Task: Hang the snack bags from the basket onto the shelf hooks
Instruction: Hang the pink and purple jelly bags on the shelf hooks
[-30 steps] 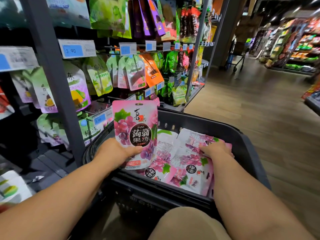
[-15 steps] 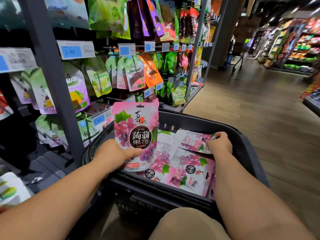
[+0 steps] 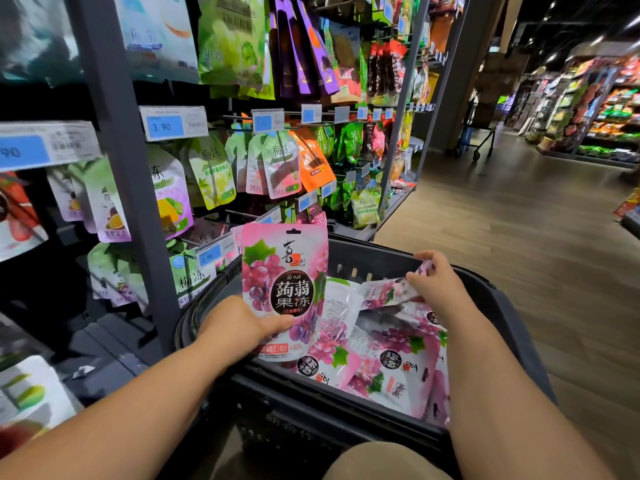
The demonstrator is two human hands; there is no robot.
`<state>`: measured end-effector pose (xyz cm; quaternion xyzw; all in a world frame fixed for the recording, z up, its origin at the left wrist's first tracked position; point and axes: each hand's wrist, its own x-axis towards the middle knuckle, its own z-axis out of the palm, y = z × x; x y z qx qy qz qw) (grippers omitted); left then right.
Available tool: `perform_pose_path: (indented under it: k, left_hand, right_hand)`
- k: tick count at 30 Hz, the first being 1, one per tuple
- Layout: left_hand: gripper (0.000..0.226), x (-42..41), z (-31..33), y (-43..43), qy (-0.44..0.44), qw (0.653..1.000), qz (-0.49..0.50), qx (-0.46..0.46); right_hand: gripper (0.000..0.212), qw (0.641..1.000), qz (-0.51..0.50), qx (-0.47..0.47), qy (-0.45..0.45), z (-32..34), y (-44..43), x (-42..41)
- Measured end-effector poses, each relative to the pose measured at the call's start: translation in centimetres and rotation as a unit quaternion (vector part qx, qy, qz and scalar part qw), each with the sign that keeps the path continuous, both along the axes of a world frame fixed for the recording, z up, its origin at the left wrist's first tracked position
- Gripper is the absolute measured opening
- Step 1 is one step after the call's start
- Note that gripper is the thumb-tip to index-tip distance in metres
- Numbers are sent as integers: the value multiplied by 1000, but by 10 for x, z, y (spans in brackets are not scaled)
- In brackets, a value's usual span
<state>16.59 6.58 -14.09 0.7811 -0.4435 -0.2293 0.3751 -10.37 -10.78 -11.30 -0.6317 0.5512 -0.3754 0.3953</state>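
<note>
My left hand (image 3: 239,325) grips a pink grape jelly bag (image 3: 285,289) by its lower left corner and holds it upright over the left side of the dark basket (image 3: 367,258). At the basket's far right, my right hand (image 3: 434,284) pinches the top edge of a second pink bag (image 3: 388,292) and lifts it off the pile. Several more pink bags (image 3: 391,362) lie flat inside the basket. Shelf hooks (image 3: 249,119) with price tags jut out from the rack on the left, hung with green, pink and orange bags.
A dark upright post (image 3: 128,174) of the rack stands just left of the basket. The wooden aisle floor (image 3: 519,237) runs off to the right. A trolley (image 3: 481,133) stands far down the aisle, with more store shelves (image 3: 602,109) behind it.
My right hand has taken hold of a bag from the pile and raised it toward the basket's far rim. The left hand keeps its bag upright, almost in the same place.
</note>
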Motion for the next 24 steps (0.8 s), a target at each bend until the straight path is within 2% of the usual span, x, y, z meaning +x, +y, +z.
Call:
perform_pose_path:
  k: [3,7,12,14,16,19,21,23,24]
  left_hand:
    - [72,0,-2,0,-20,1000,1,0]
    - [88,0,-2,-1,-21,1000,4,6]
    - [78,0,-4,-1,-19,1000,-3,2]
    - [84,-1,-3,0,-23,1000,-3,7]
    - [95,-2,-2,0,-26,1000,1,9]
    - [118,-2,-2,-1,-35,999,2,11]
    - [123,0,-4,-1,-37,999,-1,14]
    - [124,0,-5,-1,-37,999,-5,19]
    - [124,0,-5,-1,-38,999,-6,20]
  right_hand:
    - [40,994,36,2,-104,11,8,4]
    - [35,977,57,-12,-207,28,21,12]
    - [25,947,100,18,-304,40,36,25]
    - [21,951,112,29,-287,38,40,34]
    - [16,962,142,42,-228,34,43,40]
    - [21,964,204,48,-165,29,48,44]
    - [29,966,219,23,-137,28,49,43]
    - [36,975,212,-16,-64,26,48,43]
    - [33,980,195,-41,-27,25,49,44]
